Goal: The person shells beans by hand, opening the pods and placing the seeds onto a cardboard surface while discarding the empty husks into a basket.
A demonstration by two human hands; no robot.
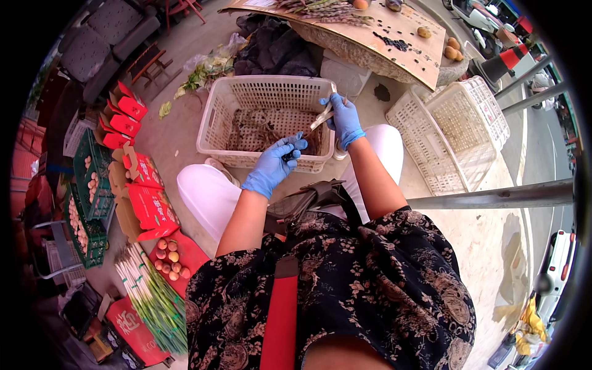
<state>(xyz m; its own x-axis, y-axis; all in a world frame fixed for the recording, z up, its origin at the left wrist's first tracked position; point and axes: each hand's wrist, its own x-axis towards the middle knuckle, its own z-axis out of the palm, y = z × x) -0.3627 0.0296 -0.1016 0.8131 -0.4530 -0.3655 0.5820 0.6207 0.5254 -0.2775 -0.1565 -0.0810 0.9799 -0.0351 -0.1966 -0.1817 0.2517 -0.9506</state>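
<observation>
Both hands wear blue disposable gloves and are raised over a white plastic crate [217, 115]. Between the fingers of my right hand [344, 116] is a pale, elongated strip, perhaps a split bean pod [322, 118]. My left hand [276, 163] is lower and nearer my body, its fingers curled around something small and dark that is mostly hidden. Inside the crate lies brownish plant debris [252, 129]. Beyond it, a cardboard sheet [416, 60] carries speckled bean pods [323, 11], scattered black beans [393, 42] and a potato [423, 32].
More white plastic crates [428, 134] stand at the right, near a metal pole [495, 196]. At the left are red cartons [150, 208], green crates of eggs [95, 194], peaches [173, 256] and bundled green onions [155, 300]. Dark cloth [277, 46] lies behind the crate.
</observation>
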